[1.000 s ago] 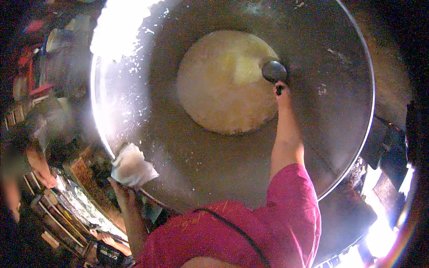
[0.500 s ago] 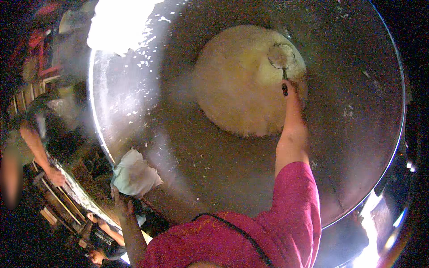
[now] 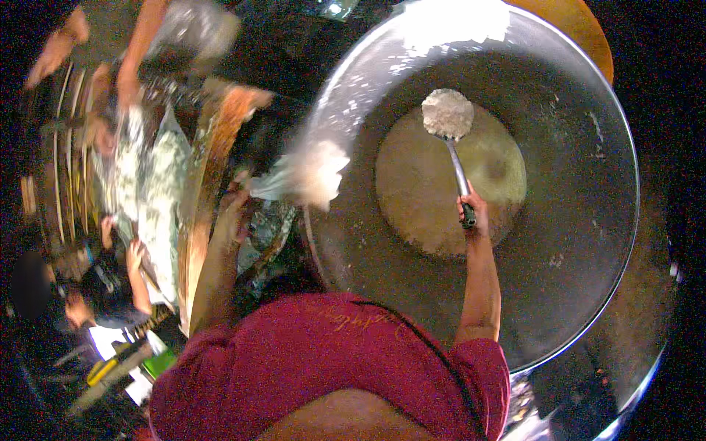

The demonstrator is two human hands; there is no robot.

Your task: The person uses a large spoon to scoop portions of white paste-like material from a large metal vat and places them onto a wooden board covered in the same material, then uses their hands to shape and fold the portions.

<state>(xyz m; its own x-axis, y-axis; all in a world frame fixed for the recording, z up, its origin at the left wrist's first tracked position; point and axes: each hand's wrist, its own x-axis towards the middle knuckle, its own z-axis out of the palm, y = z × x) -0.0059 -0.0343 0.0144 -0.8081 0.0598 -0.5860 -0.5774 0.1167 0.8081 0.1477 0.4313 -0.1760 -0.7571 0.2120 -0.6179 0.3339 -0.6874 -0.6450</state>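
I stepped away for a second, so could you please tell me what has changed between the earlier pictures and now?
The long-handled metal ladle in the right hand has come up out of the pale liquid, now heaped with white mash. The left hand has lifted its crumpled white cloth higher along the rim of the huge round metal pan. Both grips stayed the same, and the pale pool remains mid-pan.

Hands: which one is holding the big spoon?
The right hand, out over the huge metal pan, grips the ladle heaped with white food. The left hand holds a blurry white cloth instead.
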